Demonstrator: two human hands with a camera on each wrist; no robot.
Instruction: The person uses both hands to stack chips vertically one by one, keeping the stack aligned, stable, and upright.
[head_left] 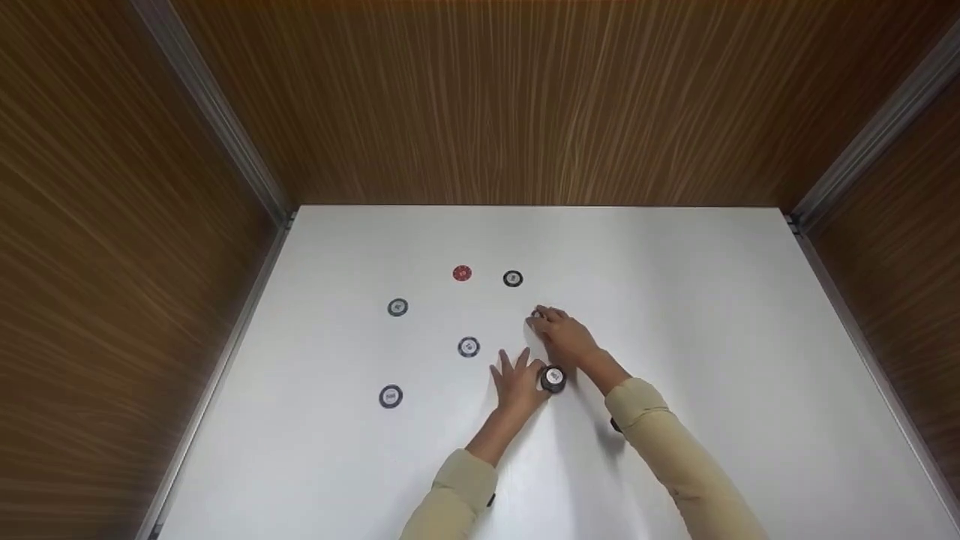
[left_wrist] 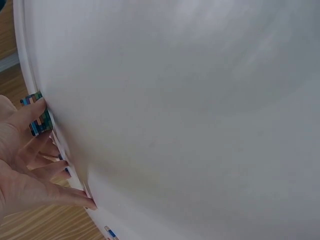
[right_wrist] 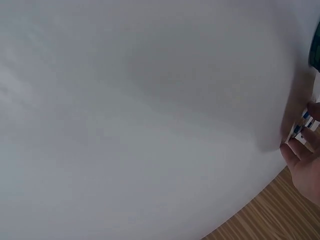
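Note:
A short stack of dark-edged poker chips [head_left: 553,378] stands on the white table, its top chip pale in the centre. My left hand [head_left: 520,385] grips the stack's side between thumb and index finger, the other fingers spread over the tabletop. The left wrist view shows the striped edges of the stack [left_wrist: 37,115] beside the thumb. Farther forward, my right hand [head_left: 568,339] pinches a single poker chip [head_left: 537,314] at its fingertips, mostly covered by the fingers. In the right wrist view that chip [right_wrist: 298,129] appears between thumb and fingers.
Spread to the left and ahead lie a red chip [head_left: 462,273], a black chip [head_left: 513,278] and several dark-rimmed chips, one [head_left: 469,346] close to the left fingertips. Wood-grain panels [head_left: 480,105] wall the white table [head_left: 712,315] at the back and both sides.

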